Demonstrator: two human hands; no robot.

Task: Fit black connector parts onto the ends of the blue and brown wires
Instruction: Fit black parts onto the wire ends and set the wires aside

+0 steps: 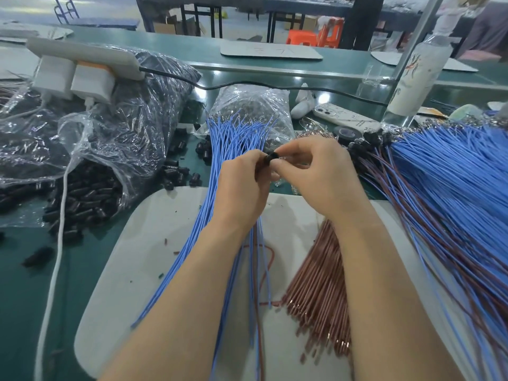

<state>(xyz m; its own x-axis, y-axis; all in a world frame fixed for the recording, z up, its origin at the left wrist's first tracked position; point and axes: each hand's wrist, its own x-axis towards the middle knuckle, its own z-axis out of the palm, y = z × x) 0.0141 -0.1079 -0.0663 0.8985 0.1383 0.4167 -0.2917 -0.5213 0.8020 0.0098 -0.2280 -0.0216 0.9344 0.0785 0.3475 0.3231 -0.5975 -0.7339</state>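
Grey mat on the green bench carries, nearest, a bundle of brown wires and a fan of blue wires. Above them the left hand pinches a black connector, and the right hand pinches its other side, apparently feeding a wire end in; that end is hidden. A blue-and-brown pair runs down from under the left hand. A terminal pushed in crooked could bend or stop short of seating. The small connector could also slip and drop among the loose wires. Beyond, an open bag spills spare connectors.
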